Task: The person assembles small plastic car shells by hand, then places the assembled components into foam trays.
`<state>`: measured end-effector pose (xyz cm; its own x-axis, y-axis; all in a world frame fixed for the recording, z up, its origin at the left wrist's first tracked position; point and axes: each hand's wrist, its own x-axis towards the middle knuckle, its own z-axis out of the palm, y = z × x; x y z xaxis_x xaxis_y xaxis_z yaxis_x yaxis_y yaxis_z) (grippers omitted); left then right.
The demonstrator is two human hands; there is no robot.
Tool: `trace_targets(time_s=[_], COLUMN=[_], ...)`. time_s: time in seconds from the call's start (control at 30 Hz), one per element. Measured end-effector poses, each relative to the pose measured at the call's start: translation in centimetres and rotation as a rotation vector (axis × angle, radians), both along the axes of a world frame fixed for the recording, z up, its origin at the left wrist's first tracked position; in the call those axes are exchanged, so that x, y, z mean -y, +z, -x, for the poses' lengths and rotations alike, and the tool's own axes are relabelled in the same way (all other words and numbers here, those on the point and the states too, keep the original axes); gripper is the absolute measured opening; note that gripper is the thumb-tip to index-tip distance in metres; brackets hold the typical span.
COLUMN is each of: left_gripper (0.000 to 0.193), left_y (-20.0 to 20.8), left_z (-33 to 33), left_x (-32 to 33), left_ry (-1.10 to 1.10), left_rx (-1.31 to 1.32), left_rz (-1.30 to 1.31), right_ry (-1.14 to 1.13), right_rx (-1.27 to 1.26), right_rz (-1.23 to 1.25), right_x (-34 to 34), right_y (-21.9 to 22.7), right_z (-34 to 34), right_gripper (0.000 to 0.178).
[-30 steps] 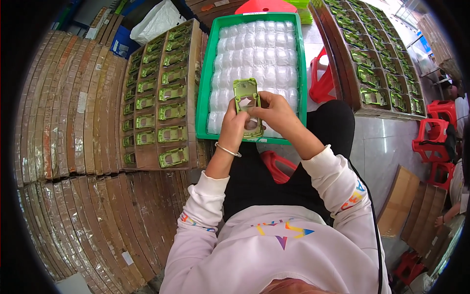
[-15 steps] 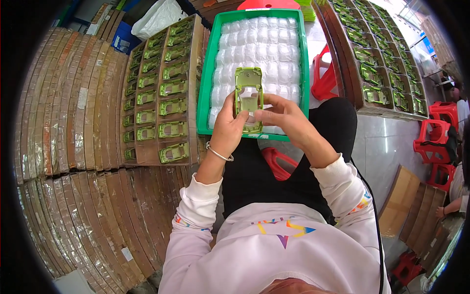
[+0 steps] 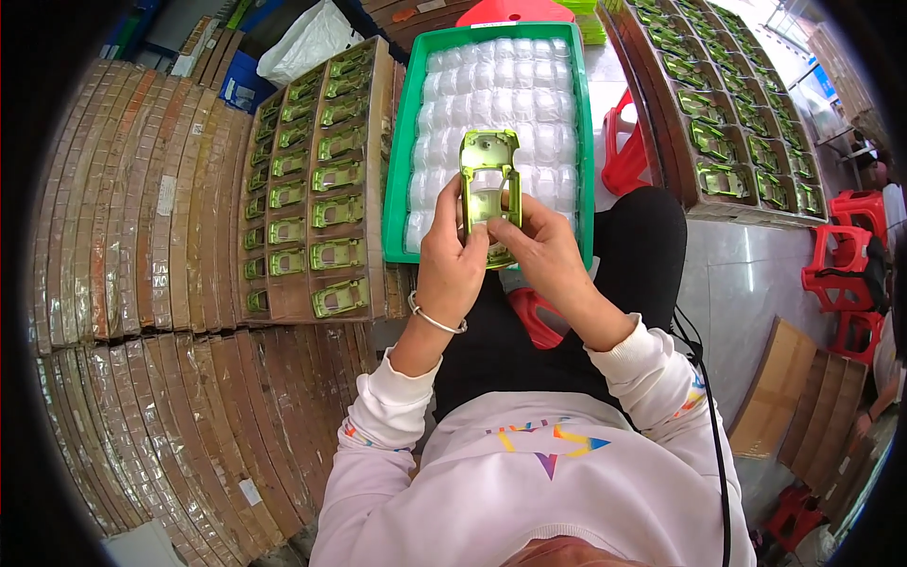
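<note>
Between my two hands is a shiny green toy car body shell [image 3: 490,153], its hollow inside facing up. My left hand [image 3: 454,260] grips its left side, thumb laid on the lower part. From the right, my right hand [image 3: 548,250] closes on the shell too, its thumb pressed on the inside near the lower end. Whether a clear piece sits under the thumbs, I cannot tell. Below the shell, a green tray [image 3: 395,180] holds rows of clear moulded plastic pieces [image 3: 501,76] and reaches toward my lap.
A divided cardboard box [image 3: 370,189] of green car shells stands left of the tray, and another such box [image 3: 694,184] stands to the right. Stacked cardboard trays [image 3: 132,208] fill the far left. Red stools [image 3: 836,265] and another person's arm [image 3: 879,406] are at the right.
My right hand has moved in from beside the shell, and its thumb now presses on it. The shell has shifted slightly right and tilted a little.
</note>
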<state>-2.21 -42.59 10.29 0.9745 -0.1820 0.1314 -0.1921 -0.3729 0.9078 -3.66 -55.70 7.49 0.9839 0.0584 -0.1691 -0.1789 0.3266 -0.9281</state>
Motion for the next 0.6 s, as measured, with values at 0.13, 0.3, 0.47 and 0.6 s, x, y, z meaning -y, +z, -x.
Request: trace_targets(time_s=[0.13,0.3,0.47,0.6], left_gripper=[0.051,0.051,0.049,0.047], left_y=[0.3,1.7,1.8,1.6], left_z=[0.4,0.9,1.0,1.0], left_x=[0.1,0.4,0.6,0.6], left_ry=[-0.007,0.022,0.038,0.028], left_rx=[0.026,-0.001,0.017,0.104], left_rz=[0.009,-0.029,-0.056,-0.073], right_ry=[-0.057,-0.084,-0.123,-0.134], right_rx=[-0.021,-0.074,-0.014,0.062], right_rz=[-0.081,-0.101,-0.121,-0.096], right_x=[-0.5,-0.8,-1.0,-1.0], right_y=[1.1,1.6,1.3,0.1], right_z=[0.4,0.7,0.7,0.5], right_gripper=[0.026,0.026,0.023,0.021])
